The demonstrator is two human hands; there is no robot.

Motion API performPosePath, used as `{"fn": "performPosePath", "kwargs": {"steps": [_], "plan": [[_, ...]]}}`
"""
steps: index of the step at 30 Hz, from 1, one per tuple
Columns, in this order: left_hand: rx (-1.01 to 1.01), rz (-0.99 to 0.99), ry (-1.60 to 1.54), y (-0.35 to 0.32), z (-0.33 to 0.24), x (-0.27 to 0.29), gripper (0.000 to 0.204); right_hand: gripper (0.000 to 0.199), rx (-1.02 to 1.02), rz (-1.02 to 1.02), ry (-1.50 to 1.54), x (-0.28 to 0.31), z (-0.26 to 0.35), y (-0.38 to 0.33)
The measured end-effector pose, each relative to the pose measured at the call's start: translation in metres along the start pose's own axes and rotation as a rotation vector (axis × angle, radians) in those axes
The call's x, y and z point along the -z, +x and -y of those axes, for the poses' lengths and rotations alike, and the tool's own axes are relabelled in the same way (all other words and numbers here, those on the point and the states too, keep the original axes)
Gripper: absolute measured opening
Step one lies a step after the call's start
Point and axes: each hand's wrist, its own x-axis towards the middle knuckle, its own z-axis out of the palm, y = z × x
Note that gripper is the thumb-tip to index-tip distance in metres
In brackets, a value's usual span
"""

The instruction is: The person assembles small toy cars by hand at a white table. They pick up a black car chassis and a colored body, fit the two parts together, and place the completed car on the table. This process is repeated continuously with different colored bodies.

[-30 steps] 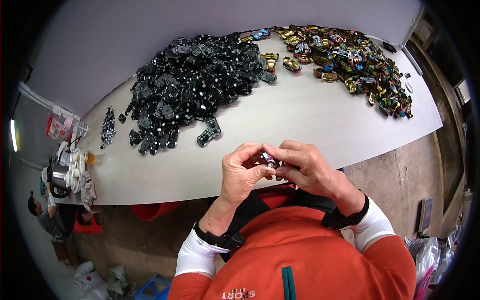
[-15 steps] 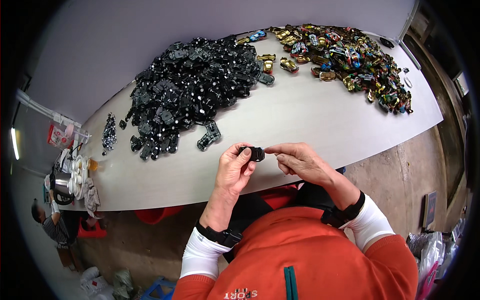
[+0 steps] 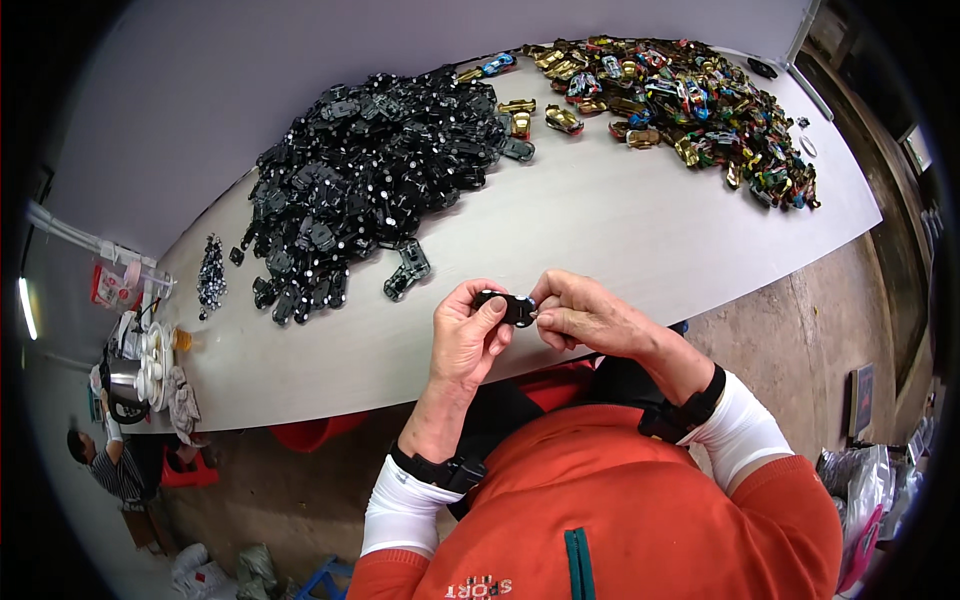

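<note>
My left hand [image 3: 463,335] pinches a small black toy car chassis [image 3: 517,309] over the near part of the table. At the chassis's right end, the fingers of my right hand [image 3: 583,312] are curled and pressed together. A small pale bit shows at those fingertips, too small to name. Beyond my hands rises a large heap of black toy car chassis [image 3: 370,160], and a couple of loose chassis [image 3: 408,268] lie at its near edge. Gold and coloured toy car bodies [image 3: 680,100] form another heap at the far right.
A small pile of wheels [image 3: 211,275] lies on the table's left side. A kettle [image 3: 125,385], white cups [image 3: 153,365] and a cloth [image 3: 182,405] stand at the left end. Another person [image 3: 115,465] is at far left. Plastic bags [image 3: 865,490] lie at lower right.
My right hand's pointing index finger has curled in, and the hand now pinches at the chassis's end. The chassis has turned slightly in my left hand. The view has shifted a little.
</note>
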Motion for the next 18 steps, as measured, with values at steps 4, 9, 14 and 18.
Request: {"fn": "performPosePath", "kwargs": {"steps": [4,9,14,18], "plan": [[-0.061,-0.057,0.040,-0.004,-0.002,-0.012,0.013,0.009,-0.005,-0.043,-0.051,0.000,-0.001,0.002],[-0.234,-0.161,0.240,-0.005,0.001,-0.026,0.012,0.010,0.031,-0.190,-0.120,-0.005,-0.013,0.008],[-0.142,-0.202,0.090,0.007,0.002,-0.010,0.013,0.016,-0.056,-0.037,0.219,0.004,-0.011,-0.001],[-0.111,-0.204,0.094,0.007,0.003,-0.011,0.013,0.017,-0.057,-0.052,0.166,0.006,-0.022,0.002]]}}
